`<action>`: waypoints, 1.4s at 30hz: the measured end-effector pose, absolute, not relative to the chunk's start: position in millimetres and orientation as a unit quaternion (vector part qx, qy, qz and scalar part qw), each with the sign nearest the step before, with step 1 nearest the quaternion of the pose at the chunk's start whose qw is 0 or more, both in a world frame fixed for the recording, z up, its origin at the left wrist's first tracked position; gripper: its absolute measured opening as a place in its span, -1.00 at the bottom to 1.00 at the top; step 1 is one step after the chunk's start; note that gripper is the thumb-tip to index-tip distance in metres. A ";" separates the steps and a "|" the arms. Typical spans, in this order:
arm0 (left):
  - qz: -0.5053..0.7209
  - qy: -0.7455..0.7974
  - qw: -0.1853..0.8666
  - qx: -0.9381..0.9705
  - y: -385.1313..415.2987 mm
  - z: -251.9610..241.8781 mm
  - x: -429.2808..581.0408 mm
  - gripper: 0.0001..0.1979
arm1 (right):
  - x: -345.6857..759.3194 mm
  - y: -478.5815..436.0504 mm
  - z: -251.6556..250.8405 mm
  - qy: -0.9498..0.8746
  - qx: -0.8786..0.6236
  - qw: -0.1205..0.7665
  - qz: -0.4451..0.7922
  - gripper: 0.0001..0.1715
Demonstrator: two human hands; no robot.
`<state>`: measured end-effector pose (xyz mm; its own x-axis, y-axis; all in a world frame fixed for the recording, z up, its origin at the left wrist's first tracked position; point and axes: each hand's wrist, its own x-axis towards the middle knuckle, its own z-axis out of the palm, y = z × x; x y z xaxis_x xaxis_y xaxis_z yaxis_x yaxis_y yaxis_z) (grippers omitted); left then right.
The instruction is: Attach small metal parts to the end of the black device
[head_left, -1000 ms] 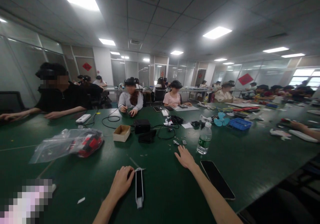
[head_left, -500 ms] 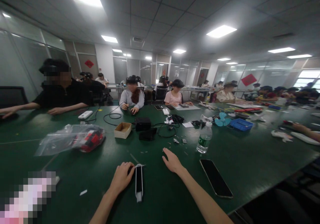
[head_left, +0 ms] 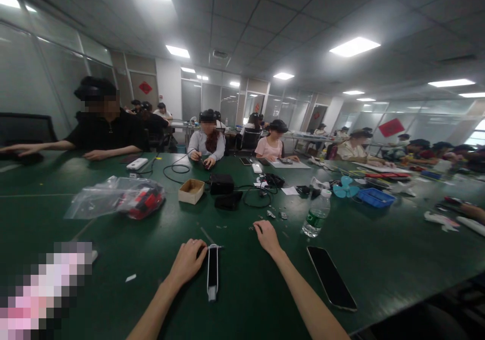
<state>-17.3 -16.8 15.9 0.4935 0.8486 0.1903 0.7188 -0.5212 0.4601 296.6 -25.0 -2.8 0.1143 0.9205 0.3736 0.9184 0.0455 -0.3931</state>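
Hands [head_left: 267, 238] drew closer together; left [head_left: 188, 262] beside slim device [head_left: 212, 273].

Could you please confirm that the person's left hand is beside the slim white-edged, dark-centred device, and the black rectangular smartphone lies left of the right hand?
Not quite: in the head view, the black rectangular smartphone lies right of the right hand. The left hand is indeed beside the slim white-edged, dark-centred device.

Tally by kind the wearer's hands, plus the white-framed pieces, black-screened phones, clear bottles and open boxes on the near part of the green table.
Hands, left hand and right hand: 2
White-framed piece: 1
Black-screened phone: 1
Clear bottle: 1
Open box: 1
Total: 6
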 end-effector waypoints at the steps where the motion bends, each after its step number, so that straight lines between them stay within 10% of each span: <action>1: 0.203 0.461 0.160 0.849 -17.2 15.9 -17.0 -0.66 | 292.3 -27.0 -1.4 -0.671 -0.686 0.282 0.007 -0.60; 42: 0.243 0.457 0.125 0.846 -20.4 12.4 -14.6 -0.83 | 176.4 -40.5 4.9 -0.733 -0.521 0.411 0.147 -0.85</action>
